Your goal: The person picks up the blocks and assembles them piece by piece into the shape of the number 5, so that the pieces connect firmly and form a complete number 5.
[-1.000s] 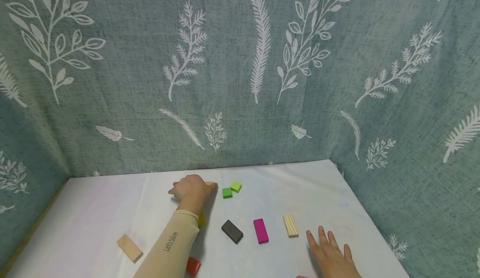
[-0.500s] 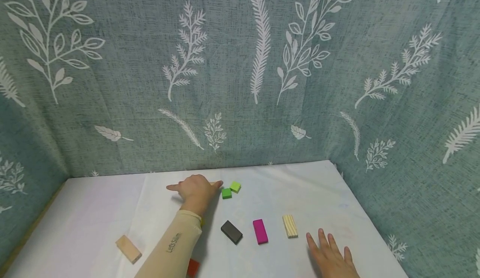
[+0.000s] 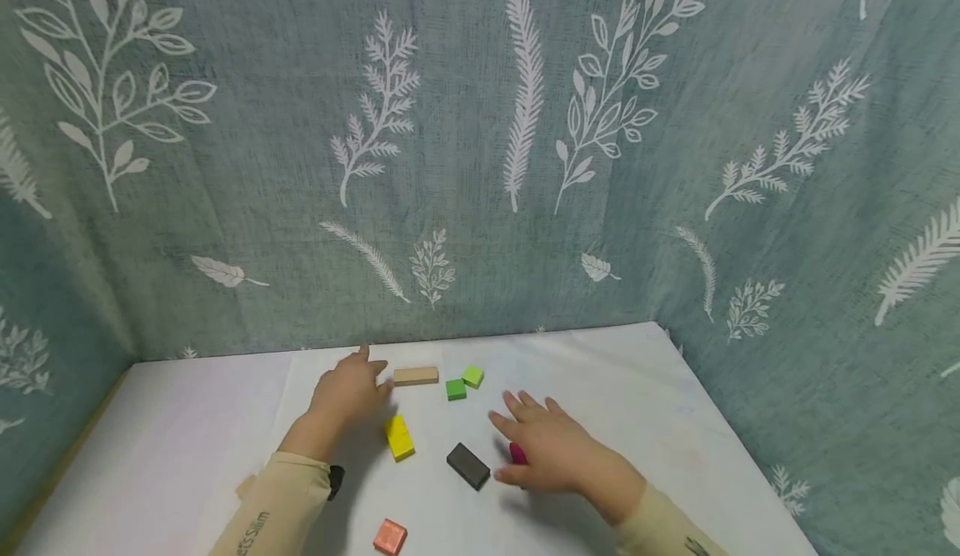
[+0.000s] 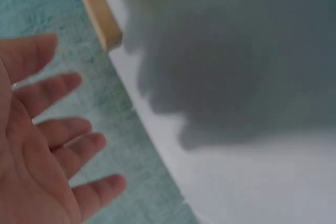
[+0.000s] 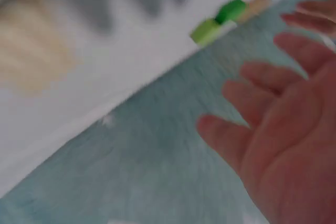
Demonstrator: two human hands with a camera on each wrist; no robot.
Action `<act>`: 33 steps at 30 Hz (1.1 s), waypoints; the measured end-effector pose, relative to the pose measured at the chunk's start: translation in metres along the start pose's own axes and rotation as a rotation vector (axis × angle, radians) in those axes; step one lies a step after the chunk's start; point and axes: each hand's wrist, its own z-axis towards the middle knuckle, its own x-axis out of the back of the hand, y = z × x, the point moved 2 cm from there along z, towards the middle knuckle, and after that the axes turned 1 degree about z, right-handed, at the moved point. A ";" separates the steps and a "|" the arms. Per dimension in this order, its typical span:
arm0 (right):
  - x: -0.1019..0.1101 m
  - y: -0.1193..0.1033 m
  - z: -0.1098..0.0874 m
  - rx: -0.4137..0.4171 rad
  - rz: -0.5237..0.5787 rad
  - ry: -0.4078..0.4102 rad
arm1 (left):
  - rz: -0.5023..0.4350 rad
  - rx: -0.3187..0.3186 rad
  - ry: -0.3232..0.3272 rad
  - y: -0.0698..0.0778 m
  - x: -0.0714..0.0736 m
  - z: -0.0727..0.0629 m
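Observation:
My left hand [image 3: 348, 389] hovers at the back left, fingers spread and holding nothing. Just right of its fingertips lies a long wooden block [image 3: 416, 376]; a yellow block [image 3: 399, 438] is nearer to me. My right hand [image 3: 551, 448] is over the middle right, palm down with fingers apart. It partly covers a magenta block [image 3: 517, 454] in the head view, while a dark block [image 3: 468, 466] lies left of its thumb. In the right wrist view nothing is in that palm, and a pale grooved wooden block [image 5: 37, 45], blurred, shows on the cloth.
A green block [image 3: 456, 389] and a lime one [image 3: 472, 376] sit together at the back. Toward the front is a red block [image 3: 390, 537]. Another wooden block [image 3: 246, 487] is mostly behind my left sleeve. Patterned curtain [image 3: 465, 164] encloses the white table [image 3: 600, 364].
My left hand has drawn back to the left, uncovering the long wooden block and the yellow block. The right hand has come left and forward from the front right, over the magenta block.

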 end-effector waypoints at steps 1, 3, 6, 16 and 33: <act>0.000 -0.004 0.020 -0.004 -0.042 0.000 | -0.016 -0.026 0.001 0.000 -0.005 -0.002; -0.001 -0.011 0.055 -0.029 -0.119 0.012 | -0.040 -0.069 0.006 0.001 -0.011 -0.005; -0.004 -0.017 0.094 -0.062 -0.198 0.022 | -0.061 -0.087 0.026 0.003 -0.015 -0.011; -0.017 0.003 0.132 -0.064 -0.192 0.049 | -0.035 -0.094 0.001 0.002 -0.012 -0.009; 0.016 0.036 0.107 0.016 -0.013 0.104 | -0.058 -0.090 -0.036 -0.003 -0.015 0.005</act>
